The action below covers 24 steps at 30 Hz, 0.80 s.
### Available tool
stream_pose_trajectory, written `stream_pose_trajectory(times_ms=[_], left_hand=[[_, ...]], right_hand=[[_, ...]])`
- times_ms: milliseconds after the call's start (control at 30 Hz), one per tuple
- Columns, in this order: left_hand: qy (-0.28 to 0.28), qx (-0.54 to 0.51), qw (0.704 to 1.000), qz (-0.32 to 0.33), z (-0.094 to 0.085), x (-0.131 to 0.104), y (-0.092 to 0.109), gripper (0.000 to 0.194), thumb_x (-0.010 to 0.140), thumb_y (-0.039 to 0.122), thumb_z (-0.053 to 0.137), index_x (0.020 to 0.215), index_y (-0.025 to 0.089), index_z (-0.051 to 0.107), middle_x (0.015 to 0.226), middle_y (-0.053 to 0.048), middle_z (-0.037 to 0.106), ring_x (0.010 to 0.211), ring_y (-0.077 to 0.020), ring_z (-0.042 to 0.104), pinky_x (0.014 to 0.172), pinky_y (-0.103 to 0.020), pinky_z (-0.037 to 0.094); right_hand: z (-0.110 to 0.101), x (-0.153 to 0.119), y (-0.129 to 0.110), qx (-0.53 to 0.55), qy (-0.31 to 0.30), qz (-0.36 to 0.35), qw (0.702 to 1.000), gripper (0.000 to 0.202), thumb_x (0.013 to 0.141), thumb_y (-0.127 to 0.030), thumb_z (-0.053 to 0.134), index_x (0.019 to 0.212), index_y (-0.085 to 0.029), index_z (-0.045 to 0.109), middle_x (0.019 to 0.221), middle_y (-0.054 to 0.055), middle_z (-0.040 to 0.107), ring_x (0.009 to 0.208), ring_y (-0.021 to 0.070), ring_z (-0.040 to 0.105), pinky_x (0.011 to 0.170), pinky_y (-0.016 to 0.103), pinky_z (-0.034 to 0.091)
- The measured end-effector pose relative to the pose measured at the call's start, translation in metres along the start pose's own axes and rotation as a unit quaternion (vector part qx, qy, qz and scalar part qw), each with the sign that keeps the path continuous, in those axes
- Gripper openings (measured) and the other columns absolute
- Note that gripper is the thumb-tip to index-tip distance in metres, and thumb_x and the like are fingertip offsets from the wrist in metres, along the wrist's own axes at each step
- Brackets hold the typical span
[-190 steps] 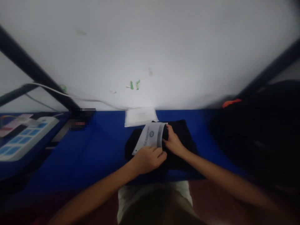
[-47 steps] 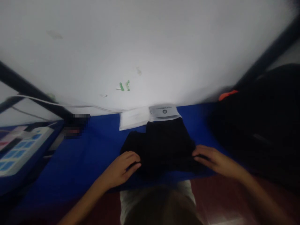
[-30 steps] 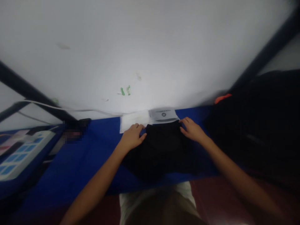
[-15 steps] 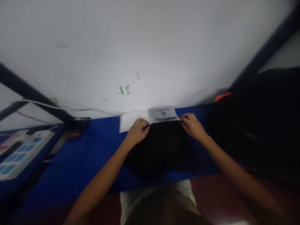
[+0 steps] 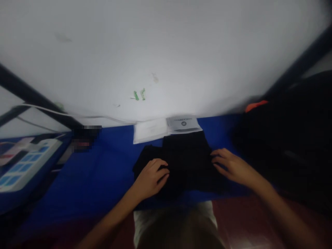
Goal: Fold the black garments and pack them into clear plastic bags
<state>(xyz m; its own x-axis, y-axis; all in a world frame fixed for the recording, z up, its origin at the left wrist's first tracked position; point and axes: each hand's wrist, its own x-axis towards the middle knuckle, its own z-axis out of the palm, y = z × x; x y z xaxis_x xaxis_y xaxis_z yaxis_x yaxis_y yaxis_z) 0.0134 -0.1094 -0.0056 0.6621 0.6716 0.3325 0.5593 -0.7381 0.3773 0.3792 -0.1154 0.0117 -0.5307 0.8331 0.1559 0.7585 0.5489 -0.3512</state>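
A black cloth garment (image 5: 189, 159) lies on the blue-covered table (image 5: 103, 159); its dark folds hide what kind it is. Its upper part has a fairly straight far edge, and a bulge of cloth sticks out on the left. My left hand (image 5: 151, 176) rests on the left part of the cloth, thumb and fingers apart. At the right edge my right hand (image 5: 230, 166) touches the cloth with its fingers spread. Just beyond the garment's far edge lies a flat grey plastic packet (image 5: 183, 124) with a round dark logo, beside a white packet (image 5: 150, 130).
A large black pile (image 5: 285, 145) stands on the right, with an orange piece (image 5: 255, 105) at its far side. On the left sits a pale box with blue squares (image 5: 24, 164). A white cable (image 5: 103, 117) runs along the white wall (image 5: 197, 62).
Both hands have come away from the garment's far edge and moved toward me, down to its sides. The far edge now lies flat and the left bulge shows.
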Motion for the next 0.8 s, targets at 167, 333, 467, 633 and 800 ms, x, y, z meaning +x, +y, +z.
stream_pose_trajectory(times_ms=[167, 333, 467, 633, 800], left_hand=[[0.127, 0.078, 0.976, -0.158, -0.014, -0.023, -0.021, 0.017, 0.091, 0.03, 0.056, 0.105, 0.021, 0.061, 0.109, -0.01, 0.06, 0.105, -0.0261, 0.056, 0.093, -0.045, 0.046], [0.063, 0.053, 0.916, -0.394, -0.023, -0.052, -0.044, 0.053, 0.087, 0.055, 0.055, 0.125, 0.019, 0.047, 0.101, -0.009, 0.063, 0.084, -0.0263, 0.064, 0.072, -0.042, 0.053], [0.043, 0.006, 0.91, -0.412, -0.028, -0.053, -0.04, 0.05, 0.09, 0.051, 0.051, 0.13, 0.021, 0.041, 0.089, -0.002, 0.062, 0.069, -0.02, 0.064, 0.065, -0.034, 0.053], [0.1, 0.066, 0.933, -0.339, -0.04, -0.028, -0.015, 0.036, 0.092, 0.04, 0.05, 0.125, 0.025, 0.048, 0.089, -0.001, 0.061, 0.075, -0.0194, 0.064, 0.067, -0.033, 0.052], [0.194, 0.019, 0.972, -0.133, -0.031, 0.015, 0.016, 0.028, 0.091, 0.024, 0.054, 0.119, 0.022, 0.051, 0.1, -0.004, 0.062, 0.087, -0.0172, 0.063, 0.078, -0.031, 0.053]], right_hand=[[0.002, 0.008, -0.004, -0.004, 0.017, 0.009, 1.0, 0.017, 0.092, -0.033, 0.054, 0.094, -0.023, 0.068, 0.105, 0.011, 0.062, 0.099, 0.0264, 0.06, 0.085, 0.043, 0.053], [0.003, 0.024, -0.011, 0.006, 0.056, 0.004, 0.998, 0.017, 0.094, -0.032, 0.052, 0.096, -0.023, 0.066, 0.097, 0.01, 0.064, 0.093, 0.0259, 0.059, 0.083, 0.043, 0.052], [0.005, 0.042, -0.025, 0.014, 0.049, -0.02, 0.999, 0.016, 0.095, -0.03, 0.051, 0.098, -0.021, 0.064, 0.096, 0.009, 0.064, 0.093, 0.025, 0.059, 0.082, 0.041, 0.051], [0.004, 0.066, -0.056, 0.057, 0.041, -0.044, 0.997, 0.016, 0.094, -0.031, 0.052, 0.103, -0.021, 0.061, 0.1, 0.009, 0.063, 0.096, 0.0237, 0.059, 0.083, 0.038, 0.051], [0.005, 0.098, -0.091, 0.185, -0.003, -0.073, 0.98, 0.059, 0.09, -0.03, 0.059, 0.144, -0.024, 0.035, 0.104, 0.006, 0.066, 0.078, 0.0172, 0.062, 0.074, 0.032, 0.052]])
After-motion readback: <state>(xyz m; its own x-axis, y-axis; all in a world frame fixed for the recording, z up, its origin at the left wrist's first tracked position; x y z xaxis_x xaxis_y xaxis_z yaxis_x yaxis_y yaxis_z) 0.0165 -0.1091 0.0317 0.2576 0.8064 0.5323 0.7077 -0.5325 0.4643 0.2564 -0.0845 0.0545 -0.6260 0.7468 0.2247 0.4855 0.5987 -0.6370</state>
